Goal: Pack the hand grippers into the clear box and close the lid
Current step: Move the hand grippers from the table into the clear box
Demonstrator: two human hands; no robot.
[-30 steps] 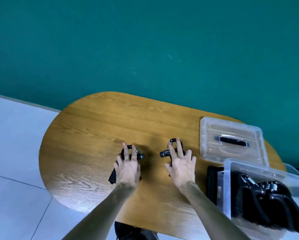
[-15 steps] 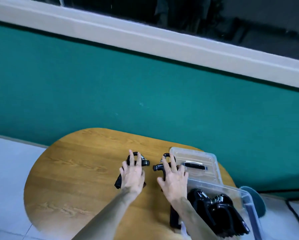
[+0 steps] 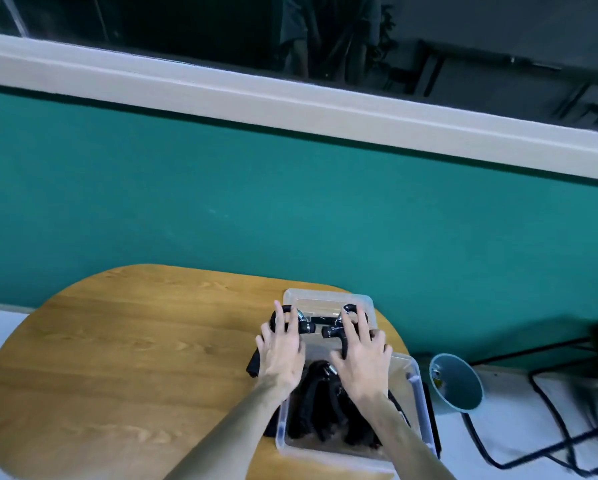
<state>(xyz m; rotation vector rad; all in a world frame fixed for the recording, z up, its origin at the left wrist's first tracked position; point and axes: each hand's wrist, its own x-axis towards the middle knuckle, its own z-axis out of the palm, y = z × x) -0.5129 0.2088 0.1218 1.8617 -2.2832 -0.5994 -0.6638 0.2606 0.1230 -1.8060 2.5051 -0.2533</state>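
My left hand (image 3: pixel 280 355) and right hand (image 3: pixel 361 355) each curl fingers over a hand gripper (image 3: pixel 292 320), carried above the clear box (image 3: pixel 416 403).

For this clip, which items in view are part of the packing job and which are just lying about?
Part of the job:
- left hand holding a hand gripper
- right hand holding a second gripper
- clear box with packed grippers inside
- lid, off, behind the box

Lying about:
- teal cup
- black cables
- table
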